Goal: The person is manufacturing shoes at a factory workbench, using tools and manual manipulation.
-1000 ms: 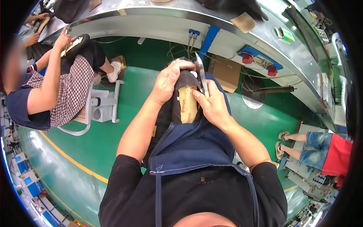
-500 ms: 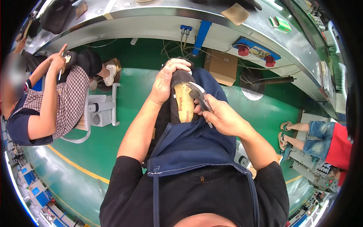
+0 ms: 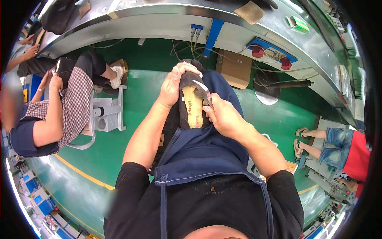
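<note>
A dark shoe upper [image 3: 183,112] lies sole up on my lap, with a yellowish insole [image 3: 193,107] with red print showing in its middle. My left hand [image 3: 172,88] is wrapped round the far end of the shoe, thumb along its side. Closed in my right hand [image 3: 225,116] is a pair of pincers [image 3: 203,91], whose curved metal head rests over the far edge of the insole. The pincers' handles are hidden in my fist, and whether the jaws grip any material cannot be made out.
A long metal-edged workbench [image 3: 159,15] runs across the far side, with a sandpaper piece [image 3: 250,12] and green box [image 3: 297,24] on it. A cardboard box [image 3: 234,69] and round metal base [image 3: 266,89] stand below. A seated co-worker [image 3: 51,115] works at left.
My right hand has moved slightly left with the pincers, turning them so the handles no longer show. My left hand stays on the shoe. The co-worker's hands at left have lowered.
</note>
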A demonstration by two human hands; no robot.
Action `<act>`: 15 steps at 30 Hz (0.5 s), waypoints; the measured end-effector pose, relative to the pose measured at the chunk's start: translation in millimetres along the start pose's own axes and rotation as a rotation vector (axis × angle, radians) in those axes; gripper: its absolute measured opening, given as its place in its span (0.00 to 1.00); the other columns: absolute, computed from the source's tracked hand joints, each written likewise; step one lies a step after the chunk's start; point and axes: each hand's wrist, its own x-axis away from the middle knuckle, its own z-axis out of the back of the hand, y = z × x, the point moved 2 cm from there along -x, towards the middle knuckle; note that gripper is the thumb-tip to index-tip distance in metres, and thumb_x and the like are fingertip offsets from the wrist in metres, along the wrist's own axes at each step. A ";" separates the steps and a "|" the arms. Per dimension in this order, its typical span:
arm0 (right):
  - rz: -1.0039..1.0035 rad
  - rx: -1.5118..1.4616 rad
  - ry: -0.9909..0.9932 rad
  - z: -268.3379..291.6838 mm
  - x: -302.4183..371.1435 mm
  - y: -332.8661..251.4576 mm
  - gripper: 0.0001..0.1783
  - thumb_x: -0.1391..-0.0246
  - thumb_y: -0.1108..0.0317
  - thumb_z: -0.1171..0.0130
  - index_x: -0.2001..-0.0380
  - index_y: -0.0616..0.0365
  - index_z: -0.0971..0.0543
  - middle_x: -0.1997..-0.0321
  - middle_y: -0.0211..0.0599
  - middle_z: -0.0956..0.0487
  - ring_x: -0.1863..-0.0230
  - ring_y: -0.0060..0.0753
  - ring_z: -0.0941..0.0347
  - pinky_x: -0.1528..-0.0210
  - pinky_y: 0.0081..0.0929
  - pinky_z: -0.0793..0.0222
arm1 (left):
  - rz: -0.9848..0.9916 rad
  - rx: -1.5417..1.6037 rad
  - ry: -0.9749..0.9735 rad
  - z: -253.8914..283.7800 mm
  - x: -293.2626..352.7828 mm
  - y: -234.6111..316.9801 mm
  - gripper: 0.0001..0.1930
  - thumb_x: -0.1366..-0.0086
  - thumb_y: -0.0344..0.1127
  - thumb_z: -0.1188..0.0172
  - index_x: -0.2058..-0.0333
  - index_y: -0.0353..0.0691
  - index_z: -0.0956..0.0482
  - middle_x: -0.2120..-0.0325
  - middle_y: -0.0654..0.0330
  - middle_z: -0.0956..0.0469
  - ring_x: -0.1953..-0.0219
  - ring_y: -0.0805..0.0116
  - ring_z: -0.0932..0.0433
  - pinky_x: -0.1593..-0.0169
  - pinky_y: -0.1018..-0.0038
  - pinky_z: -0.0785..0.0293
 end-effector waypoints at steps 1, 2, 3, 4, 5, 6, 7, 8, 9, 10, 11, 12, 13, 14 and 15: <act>0.002 0.028 0.004 -2.3 1.8 0.2 0.15 0.29 0.66 0.45 0.55 0.70 0.33 0.66 0.67 0.20 0.59 0.73 0.21 0.58 0.59 0.27 | -0.001 -0.012 -0.015 0.0 2.9 -0.1 0.39 0.17 0.57 0.76 0.58 0.33 0.17 0.57 0.53 0.18 0.47 0.56 0.25 0.34 0.62 0.36; -0.013 0.055 0.005 -2.8 3.9 0.5 0.15 0.29 0.66 0.45 0.55 0.70 0.33 0.67 0.67 0.19 0.59 0.73 0.21 0.58 0.60 0.27 | 0.001 -0.026 -0.030 0.0 4.8 0.0 0.40 0.17 0.57 0.78 0.58 0.32 0.18 0.56 0.52 0.19 0.47 0.57 0.25 0.33 0.62 0.37; -0.009 0.089 -0.011 -2.1 6.4 0.3 0.15 0.29 0.66 0.45 0.55 0.70 0.33 0.67 0.67 0.19 0.60 0.73 0.21 0.58 0.60 0.27 | 0.002 -0.040 -0.046 -0.1 5.8 0.3 0.41 0.16 0.57 0.80 0.58 0.31 0.18 0.55 0.52 0.21 0.46 0.57 0.26 0.32 0.61 0.38; -0.021 0.123 -0.032 -0.4 9.5 0.2 0.14 0.29 0.67 0.45 0.55 0.70 0.33 0.67 0.67 0.19 0.60 0.73 0.21 0.58 0.60 0.26 | 0.012 -0.026 -0.055 -0.3 6.7 1.1 0.41 0.17 0.59 0.78 0.57 0.32 0.18 0.54 0.52 0.20 0.45 0.56 0.26 0.31 0.61 0.39; -0.034 0.156 -0.052 1.2 12.4 -0.1 0.14 0.29 0.67 0.45 0.55 0.70 0.33 0.67 0.67 0.19 0.60 0.74 0.21 0.58 0.60 0.26 | 0.024 -0.011 -0.064 -0.6 6.9 2.4 0.41 0.17 0.60 0.76 0.57 0.33 0.18 0.53 0.51 0.20 0.43 0.56 0.26 0.31 0.60 0.39; -0.045 0.165 -0.060 2.8 14.8 -0.7 0.14 0.29 0.67 0.45 0.55 0.70 0.33 0.67 0.67 0.19 0.60 0.74 0.21 0.58 0.60 0.26 | 0.031 0.001 -0.074 -1.2 7.0 4.4 0.41 0.18 0.62 0.74 0.56 0.33 0.18 0.51 0.51 0.20 0.42 0.55 0.26 0.31 0.60 0.39; -0.054 0.174 -0.067 3.5 17.8 -1.0 0.14 0.29 0.67 0.45 0.55 0.70 0.33 0.67 0.67 0.19 0.61 0.73 0.21 0.58 0.60 0.26 | 0.029 -0.042 -0.076 -2.9 8.7 7.7 0.39 0.19 0.62 0.71 0.55 0.34 0.18 0.49 0.51 0.20 0.39 0.54 0.27 0.30 0.59 0.40; -0.050 0.179 -0.063 4.0 19.0 -1.5 0.14 0.29 0.67 0.45 0.56 0.70 0.33 0.67 0.67 0.19 0.61 0.73 0.21 0.58 0.60 0.26 | 0.021 -0.087 -0.081 -4.3 9.6 11.3 0.37 0.20 0.63 0.67 0.53 0.34 0.18 0.47 0.51 0.20 0.37 0.54 0.28 0.29 0.59 0.40; -0.050 0.179 -0.058 3.3 20.7 -1.4 0.14 0.29 0.68 0.45 0.55 0.70 0.33 0.68 0.65 0.20 0.61 0.73 0.22 0.59 0.59 0.27 | 0.016 -0.133 -0.084 -6.1 11.3 15.3 0.35 0.21 0.63 0.63 0.52 0.35 0.18 0.45 0.52 0.20 0.34 0.53 0.30 0.28 0.58 0.41; -0.034 0.175 -0.047 2.5 20.8 -1.6 0.13 0.29 0.69 0.46 0.54 0.71 0.33 0.68 0.64 0.20 0.62 0.72 0.22 0.60 0.58 0.29 | 0.051 -0.136 -0.079 -7.2 12.8 18.5 0.33 0.23 0.62 0.59 0.50 0.36 0.18 0.44 0.52 0.21 0.32 0.52 0.31 0.27 0.58 0.42; -0.027 0.171 -0.028 2.3 21.3 -1.4 0.13 0.29 0.70 0.46 0.54 0.71 0.34 0.69 0.62 0.20 0.62 0.72 0.22 0.61 0.56 0.30 | 0.091 -0.142 -0.073 -8.4 16.1 22.6 0.32 0.24 0.61 0.56 0.49 0.36 0.18 0.42 0.52 0.21 0.30 0.52 0.33 0.26 0.57 0.44; -0.023 0.155 -0.045 2.1 21.1 -0.7 0.13 0.29 0.70 0.45 0.54 0.71 0.33 0.69 0.61 0.20 0.63 0.70 0.21 0.61 0.55 0.29 | 0.127 -0.148 -0.066 -8.0 18.3 25.8 0.30 0.26 0.60 0.52 0.47 0.37 0.18 0.41 0.52 0.22 0.28 0.52 0.35 0.25 0.57 0.45; -0.027 0.142 -0.055 3.2 20.8 -0.2 0.13 0.29 0.70 0.45 0.54 0.71 0.33 0.69 0.61 0.19 0.63 0.67 0.21 0.61 0.53 0.28 | 0.134 -0.123 -0.083 -6.3 18.2 28.8 0.24 0.27 0.50 0.48 0.45 0.37 0.20 0.40 0.53 0.23 0.26 0.52 0.37 0.24 0.57 0.47; -0.020 0.123 -0.084 4.0 21.5 0.0 0.13 0.29 0.70 0.45 0.53 0.71 0.33 0.70 0.60 0.19 0.64 0.65 0.20 0.61 0.52 0.27 | 0.134 -0.146 -0.101 -6.4 21.0 31.7 0.23 0.26 0.48 0.48 0.44 0.37 0.20 0.39 0.52 0.23 0.27 0.51 0.37 0.24 0.57 0.47; -0.017 0.076 -0.102 7.3 21.8 -0.4 0.13 0.29 0.70 0.45 0.53 0.70 0.32 0.70 0.58 0.19 0.64 0.62 0.18 0.61 0.49 0.25 | 0.137 -0.167 -0.114 -5.1 21.8 33.9 0.22 0.26 0.46 0.48 0.43 0.38 0.21 0.38 0.52 0.24 0.27 0.51 0.37 0.24 0.57 0.47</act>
